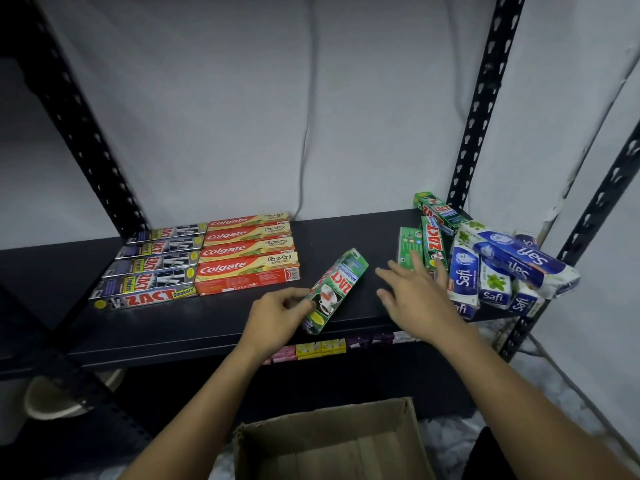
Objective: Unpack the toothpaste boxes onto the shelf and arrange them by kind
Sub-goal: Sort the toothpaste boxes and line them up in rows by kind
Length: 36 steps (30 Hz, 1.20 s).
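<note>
Left hand point(277, 315): curled round the near end of a green box point(337, 285), which is held slanted, its far end pointing back and to the right.
Right hand point(417, 289): spread and empty, held at the near edge of the heap; whether a box is touched cannot be told.
Held box: found between the two hands, just right of the red row, on or just above the shelf point(346, 233).
Done: black boxes point(149, 268) are laid in a row at the left, with red boxes point(247, 252) in a row close beside them; both kinds are judged sorted.
Left: other green boxes point(433, 237) and blue-and-white boxes point(502, 268) are jumbled in a heap at the right end, so sorting is judged about half finished.
Carton point(332, 441): open below the shelf; nothing is seen in the part shown, so unpacking is judged complete or nearly so.
</note>
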Tool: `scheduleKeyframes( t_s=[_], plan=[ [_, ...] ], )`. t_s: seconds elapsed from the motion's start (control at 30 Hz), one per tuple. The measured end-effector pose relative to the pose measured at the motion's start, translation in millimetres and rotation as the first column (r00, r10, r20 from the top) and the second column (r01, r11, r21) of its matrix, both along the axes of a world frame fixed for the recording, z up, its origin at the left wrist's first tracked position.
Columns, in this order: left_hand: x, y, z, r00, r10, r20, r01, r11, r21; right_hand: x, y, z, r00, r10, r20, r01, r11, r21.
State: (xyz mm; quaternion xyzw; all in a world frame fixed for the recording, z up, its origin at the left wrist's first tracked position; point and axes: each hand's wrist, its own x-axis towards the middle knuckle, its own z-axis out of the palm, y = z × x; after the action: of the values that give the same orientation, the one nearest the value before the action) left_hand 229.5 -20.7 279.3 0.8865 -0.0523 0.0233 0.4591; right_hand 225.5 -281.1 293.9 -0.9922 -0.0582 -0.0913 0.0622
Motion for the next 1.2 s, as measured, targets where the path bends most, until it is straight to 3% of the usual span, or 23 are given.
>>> scheduleKeyframes(
  t_s=[0.1, 0.17, 0.3, 0.43, 0.53, 0.67, 0.8, 0.93, 1.2],
  plan=[
    [1, 1, -5, 0.997, 0.037, 0.066, -0.048, 0.983, 0.179, -24, 28, 1, 0.982, 0.154, 0.109, -0.172, 0.966, 0.191],
    [0, -2, -9, 0.999, -0.001, 0.042, -0.003, 0.994, 0.114, -31, 43, -5, 0.979, 0.186, 0.087, -0.204, 0.929, 0.308],
    [-4, -11, -11, 0.991, -0.135, 0.008, 0.135, 0.990, 0.028, -33, 54, -14, 0.992, 0.123, 0.000, -0.106, 0.858, 0.502],
    [-6, -12, -12, 0.973, -0.230, -0.001, 0.230, 0.973, 0.015, -34, 56, -20, 0.997, 0.063, -0.036, -0.039, 0.887, 0.461],
    [0, -7, -13, 0.970, -0.237, 0.046, 0.233, 0.969, 0.085, -34, 59, -22, 1.000, 0.016, -0.010, -0.011, 0.941, 0.339],
    [21, 8, -13, 0.957, -0.095, 0.274, -0.020, 0.922, 0.388, -23, 63, -16, 0.999, -0.030, 0.036, 0.023, 0.985, 0.173],
    [44, 29, -15, 0.917, -0.004, 0.398, -0.232, 0.808, 0.542, -1, 67, -9, 0.997, -0.056, 0.044, 0.053, 0.996, 0.068],
    [62, 47, -26, 0.918, 0.011, 0.396, -0.274, 0.741, 0.613, 31, 67, -3, 0.997, -0.072, -0.019, 0.074, 0.992, 0.103],
    [72, 53, -37, 0.932, 0.034, 0.360, -0.280, 0.699, 0.658, 92, 42, 16, 0.979, -0.010, -0.205, 0.055, 0.976, 0.213]
  ],
)
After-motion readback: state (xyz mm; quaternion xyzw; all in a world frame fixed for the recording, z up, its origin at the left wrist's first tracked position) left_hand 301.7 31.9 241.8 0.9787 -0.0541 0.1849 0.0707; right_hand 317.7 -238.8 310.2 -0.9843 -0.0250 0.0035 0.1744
